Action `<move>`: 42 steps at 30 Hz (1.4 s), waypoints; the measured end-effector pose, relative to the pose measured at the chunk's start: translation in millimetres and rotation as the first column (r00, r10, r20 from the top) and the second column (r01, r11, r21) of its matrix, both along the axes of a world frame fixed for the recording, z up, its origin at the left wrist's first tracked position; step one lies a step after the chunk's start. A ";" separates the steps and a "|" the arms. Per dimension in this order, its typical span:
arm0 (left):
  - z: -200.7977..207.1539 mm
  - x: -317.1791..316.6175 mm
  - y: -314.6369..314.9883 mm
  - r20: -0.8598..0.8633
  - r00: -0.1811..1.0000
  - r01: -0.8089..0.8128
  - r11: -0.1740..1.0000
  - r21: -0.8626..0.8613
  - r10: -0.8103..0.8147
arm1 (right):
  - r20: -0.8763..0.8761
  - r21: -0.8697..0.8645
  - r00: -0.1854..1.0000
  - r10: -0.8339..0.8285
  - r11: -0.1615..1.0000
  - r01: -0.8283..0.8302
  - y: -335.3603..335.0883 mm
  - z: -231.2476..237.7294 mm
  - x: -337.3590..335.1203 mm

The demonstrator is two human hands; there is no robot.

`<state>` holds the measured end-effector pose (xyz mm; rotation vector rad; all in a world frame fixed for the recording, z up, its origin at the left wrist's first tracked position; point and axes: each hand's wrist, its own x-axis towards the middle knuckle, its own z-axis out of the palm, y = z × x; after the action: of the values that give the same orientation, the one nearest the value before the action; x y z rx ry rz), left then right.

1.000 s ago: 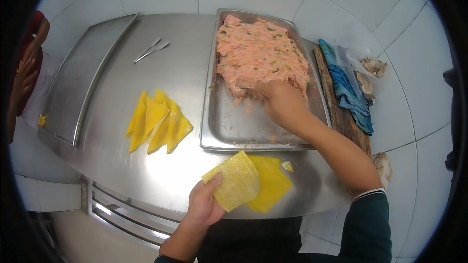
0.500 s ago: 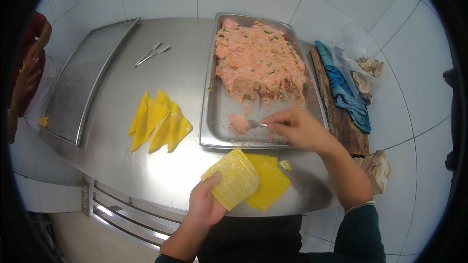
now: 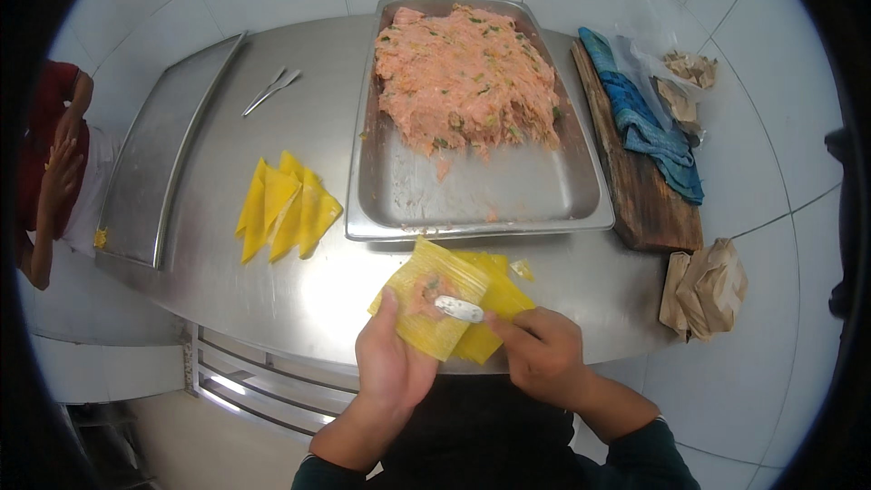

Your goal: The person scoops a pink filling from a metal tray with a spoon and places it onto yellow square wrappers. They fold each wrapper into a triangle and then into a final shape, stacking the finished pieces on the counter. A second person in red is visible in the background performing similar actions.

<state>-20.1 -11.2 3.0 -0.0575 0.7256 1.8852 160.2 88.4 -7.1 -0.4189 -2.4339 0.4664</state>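
The pale yellow, floury, square dough sheet lies on the left hand, above the counter near its front edge. The left thumb presses on the sheet's left margin; the fingers beneath are hidden, so the sheet seems pinched between them. On its middle sits a small dab of pink filling with green flecks, touched by the flat metal spreader, whose handle the right hand's fingers clamp.

To work well here, I would keep the left palm level, lay the blade nearly flat, and wipe lightly so that the thin sheet does not tear; the filling is best kept in the middle, with the margins clean.

Just beside and partly beneath the sheet rests a stack of yellow square sheets; sleeves or wrist could drag it. Ahead stands the deep rectangular steel tray, its raised near rim the edge to clear; the mass of pink minced filling fills its far part, leaving bare metal nearest the person. Bare counter lies between the sheet and the folded yellow dough pieces at left, giving the left hand the most room. At right, the dark wooden board and the crumpled brown paper bag narrow the space.
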 end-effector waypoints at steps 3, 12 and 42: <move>-3.6 1.7 0.4 -0.016 0.999 -0.035 0.999 0.008 0.035 | 0.003 -0.018 1.000 0.031 0.999 -0.031 -6.1 -0.4 10.5; -9.3 23.7 4.4 -0.080 0.973 0.207 0.974 -0.092 -0.215 | -0.199 -0.177 0.970 0.139 0.969 -0.175 12.4 3.3 -2.2; 24.4 -8.2 -18.9 -0.907 0.049 0.305 0.871 -0.386 -0.419 | 0.062 -0.657 0.978 0.201 0.746 -0.112 26.1 62.9 6.9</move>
<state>-28.2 -30.0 27.4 1.3829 1.5345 1.1208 167.1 114.4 55.8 -0.5398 -2.3745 1.4272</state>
